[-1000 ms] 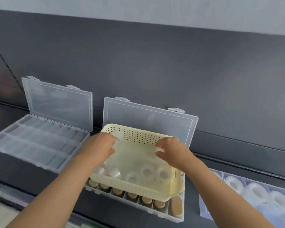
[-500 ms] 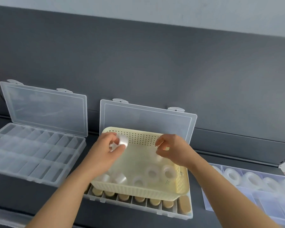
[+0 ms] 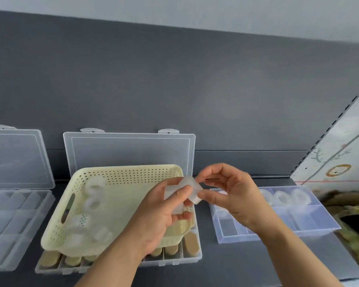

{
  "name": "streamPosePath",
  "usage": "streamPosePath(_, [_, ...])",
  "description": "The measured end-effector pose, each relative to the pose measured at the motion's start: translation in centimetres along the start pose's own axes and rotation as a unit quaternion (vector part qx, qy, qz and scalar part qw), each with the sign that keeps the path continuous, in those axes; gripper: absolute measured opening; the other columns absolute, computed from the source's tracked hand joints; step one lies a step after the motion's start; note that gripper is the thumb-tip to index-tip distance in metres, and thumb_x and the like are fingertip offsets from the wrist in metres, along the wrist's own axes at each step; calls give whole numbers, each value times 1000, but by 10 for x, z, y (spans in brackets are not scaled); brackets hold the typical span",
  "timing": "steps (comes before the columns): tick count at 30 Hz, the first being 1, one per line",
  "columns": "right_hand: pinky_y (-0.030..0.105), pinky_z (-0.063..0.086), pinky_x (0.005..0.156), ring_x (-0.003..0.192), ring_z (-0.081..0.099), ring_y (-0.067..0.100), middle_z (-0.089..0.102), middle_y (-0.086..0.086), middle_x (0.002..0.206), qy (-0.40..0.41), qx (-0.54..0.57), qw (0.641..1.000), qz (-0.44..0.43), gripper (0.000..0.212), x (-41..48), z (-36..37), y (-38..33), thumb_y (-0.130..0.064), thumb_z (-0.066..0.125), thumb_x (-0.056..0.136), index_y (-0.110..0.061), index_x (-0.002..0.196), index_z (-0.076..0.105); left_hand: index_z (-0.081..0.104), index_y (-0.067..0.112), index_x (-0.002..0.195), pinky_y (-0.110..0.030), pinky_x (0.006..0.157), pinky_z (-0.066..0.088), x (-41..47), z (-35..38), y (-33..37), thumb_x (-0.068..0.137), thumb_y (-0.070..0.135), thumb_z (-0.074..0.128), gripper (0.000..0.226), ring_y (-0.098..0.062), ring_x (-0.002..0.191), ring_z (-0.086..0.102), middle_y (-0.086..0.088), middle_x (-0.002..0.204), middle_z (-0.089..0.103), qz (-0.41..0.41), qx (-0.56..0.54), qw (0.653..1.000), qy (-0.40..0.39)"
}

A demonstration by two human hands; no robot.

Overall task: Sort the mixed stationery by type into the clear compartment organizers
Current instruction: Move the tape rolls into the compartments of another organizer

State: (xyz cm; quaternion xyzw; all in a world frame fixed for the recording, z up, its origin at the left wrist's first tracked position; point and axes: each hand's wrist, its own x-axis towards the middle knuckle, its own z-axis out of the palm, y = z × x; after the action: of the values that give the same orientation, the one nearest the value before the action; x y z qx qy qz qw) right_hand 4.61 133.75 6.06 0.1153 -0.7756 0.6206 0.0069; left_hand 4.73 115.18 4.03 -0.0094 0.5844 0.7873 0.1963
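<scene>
As right hand [image 3: 232, 196] pinches it, tape roll [image 3: 193, 188] — frosted, translucent.

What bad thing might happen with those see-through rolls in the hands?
1. The left hand and right hand pinch the clear rolls with fingertips only, in the air over the right edge of the basket. One might slip and roll away across the dark shelf.
2. The basket sits loosely on top of the middle organizer, so a bump from an arm might slide or tip it.
</scene>
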Motion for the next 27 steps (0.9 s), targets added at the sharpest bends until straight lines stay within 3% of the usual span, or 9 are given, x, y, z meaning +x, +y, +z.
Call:
streamPosePath(3, [35,52,93,101,66,17,70,-2,107,3,13,999,43,53,-18,-30,12,-47,84,60,-27,107,68,59,13,119,-31,70,52,2,31,-12,74,38,75,54,-18,88,67,-8,103,69,-14,4,1000,-25])
streamPosePath(5, [38,52,92,97,66,19,71,1,104,-17,13,997,72,51,-29,-50,18,-40,82,64,-22,110,68,59,14,116,-32,71,53,1,50,-23,75,37,77,51,-20,92,68,-8,105,70,-25,6,999,-20])
streamPosePath(9, [29,53,90,93,67,22,72,6,100,-41,5,995,96,38,-43,-83,29,-11,80,71,-13,107,69,59,9,117,-31,71,53,0,83,-47,75,36,68,51,-21,94,68,-12,108,69,-47,-5,999,-13])
streamPosePath(11, [28,53,90,92,67,17,72,3,99,-37,-27,992,115,35,-44,-95,44,-8,81,72,-16,104,70,59,9,116,-31,71,53,0,97,-57,78,36,66,47,-20,94,68,-12,108,69,-53,-19,998,27])
streamPosePath(15, [25,51,89,93,61,5,67,-7,100,-56,-189,970,142,31,-38,-103,82,-28,84,69,-32,95,66,61,12,106,-34,72,53,1,108,-80,86,30,64,27,-21,91,67,-12,104,68,-75,-35,984,159])
streamPosePath(19, [17,47,84,95,55,1,59,-18,107,-126,-277,949,82,17,-27,-93,101,-36,79,75,-30,88,69,62,9,104,-35,72,53,-1,107,-97,88,26,65,24,-24,88,66,-13,95,67,-100,-62,965,234])
streamPosePath(23, [5,35,84,101,47,-4,56,-14,117,-179,-313,933,11,12,-19,-83,113,-33,76,78,-22,83,75,61,9,104,-35,72,53,-3,106,-108,88,26,64,24,-24,88,66,-13,95,66,-99,-78,957,262])
streamPosePath(27, [8,36,80,105,43,-2,52,-22,111,-203,-322,925,-12,17,-16,-84,125,-35,74,80,-22,90,76,60,8,106,-34,70,52,-3,106,-116,88,29,63,28,-22,89,66,-13,97,64,-94,-76,957,265])
